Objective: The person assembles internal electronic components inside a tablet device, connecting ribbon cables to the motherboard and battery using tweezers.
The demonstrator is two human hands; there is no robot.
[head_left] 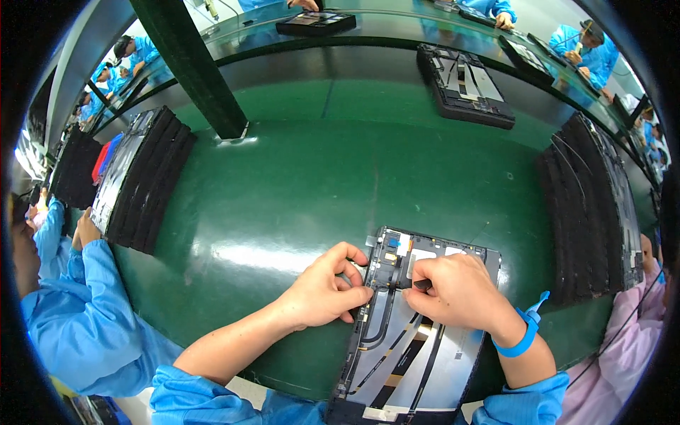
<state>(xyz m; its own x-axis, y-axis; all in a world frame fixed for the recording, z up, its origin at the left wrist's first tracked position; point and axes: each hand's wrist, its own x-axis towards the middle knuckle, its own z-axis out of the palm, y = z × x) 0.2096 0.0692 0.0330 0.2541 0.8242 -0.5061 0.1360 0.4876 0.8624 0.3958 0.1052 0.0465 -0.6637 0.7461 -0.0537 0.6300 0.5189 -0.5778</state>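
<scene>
An opened tablet (453,354) lies in front of me, its silver back panel, black cables and small circuit boards exposed. My left hand (326,287) is beside its upper left edge, fingers bent and apart, with the thumb tip touching the frame. Over the upper part of the tablet, my right hand (457,290) is closed in a pinch. A short black piece (423,285) sticks out between its thumb and forefinger, perhaps the end of a tool; the rest is hidden by the fingers. A blue wrist strap (520,336) circles my right wrist.
Stacked black foam trays with device parts stand at left (152,184) and right (584,212). Another opened tablet in a black tray (467,85) lies at the far right. A dark post (191,71) rises from the green table (283,170). Co-workers sit on both sides and across.
</scene>
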